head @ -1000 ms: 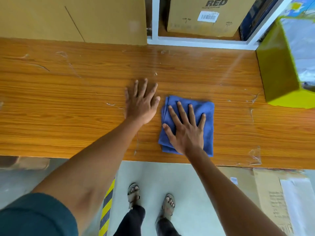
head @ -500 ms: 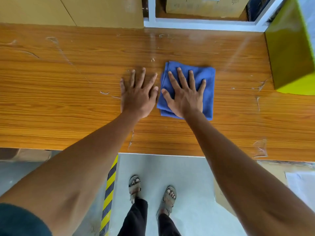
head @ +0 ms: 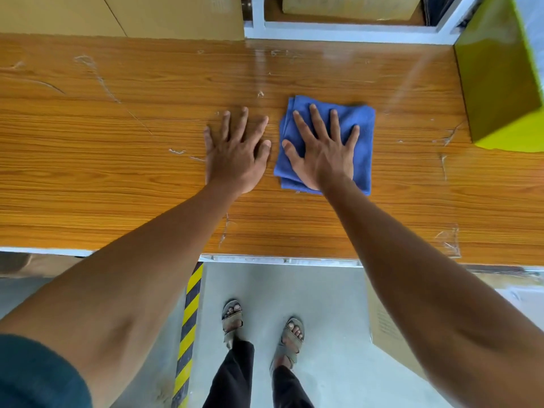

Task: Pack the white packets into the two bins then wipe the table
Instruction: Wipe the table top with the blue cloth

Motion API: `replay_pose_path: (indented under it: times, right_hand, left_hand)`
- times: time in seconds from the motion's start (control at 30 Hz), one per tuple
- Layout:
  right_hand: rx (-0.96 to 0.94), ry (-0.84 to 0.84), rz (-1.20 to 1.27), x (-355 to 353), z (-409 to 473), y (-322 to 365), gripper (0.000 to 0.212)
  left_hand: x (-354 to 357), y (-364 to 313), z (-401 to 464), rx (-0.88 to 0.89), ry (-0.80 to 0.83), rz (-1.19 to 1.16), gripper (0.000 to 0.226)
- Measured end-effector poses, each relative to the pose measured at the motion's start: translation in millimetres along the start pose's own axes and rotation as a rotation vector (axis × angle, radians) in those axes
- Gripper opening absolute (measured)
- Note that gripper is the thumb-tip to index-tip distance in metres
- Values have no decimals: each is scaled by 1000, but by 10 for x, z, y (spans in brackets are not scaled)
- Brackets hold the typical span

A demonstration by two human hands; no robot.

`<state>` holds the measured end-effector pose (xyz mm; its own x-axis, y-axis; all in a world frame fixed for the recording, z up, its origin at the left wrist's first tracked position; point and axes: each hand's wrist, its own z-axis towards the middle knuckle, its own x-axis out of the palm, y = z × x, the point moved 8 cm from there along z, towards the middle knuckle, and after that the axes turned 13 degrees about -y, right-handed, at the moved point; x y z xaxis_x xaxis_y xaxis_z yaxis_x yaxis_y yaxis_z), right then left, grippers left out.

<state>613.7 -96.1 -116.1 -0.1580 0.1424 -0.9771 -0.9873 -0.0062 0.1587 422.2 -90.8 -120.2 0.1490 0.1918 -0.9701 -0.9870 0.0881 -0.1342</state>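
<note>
A folded blue cloth (head: 350, 134) lies flat on the wooden table (head: 117, 160), right of the middle. The right hand (head: 322, 154) presses on it with straight, spread fingers (head: 316, 120), gripping nothing. Just beside it, the left hand (head: 237, 156) rests palm-down on bare wood, fingers likewise straight. No white packets show on the table, so the packing looks finished; a green bin (head: 500, 83) stands at the far right edge, the second bin out of sight. Wiping is the step in hand, and scuffs and tape scraps across the surface suggest much is left to cover.
</note>
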Motion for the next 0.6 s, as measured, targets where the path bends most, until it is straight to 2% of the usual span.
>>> replay_pose_path:
  times: [0.07,0.23,0.3,0.47,0.6]
  right_hand:
    - [-5,-23,5,-40,-222,31,75]
    - [-65,-40,-3,-221,-1395,-8,72]
    - [-95,-18,-8,-246,-1560,-131,72]
    - [-44,-33,-21,-246,-889,-598,72]
    - [12,-21,-39,-209,-346,-819,74]
  left_hand:
    - [-4,-8,-1,-3,10,1,60]
    - [-41,-43,-60,-48,48,3,61]
    - [-37,-155,-153,-63,71,-2,63]
    - [12,-637,-229,13,43,-29,63]
    - [88,-706,-152,12,25,-11,64]
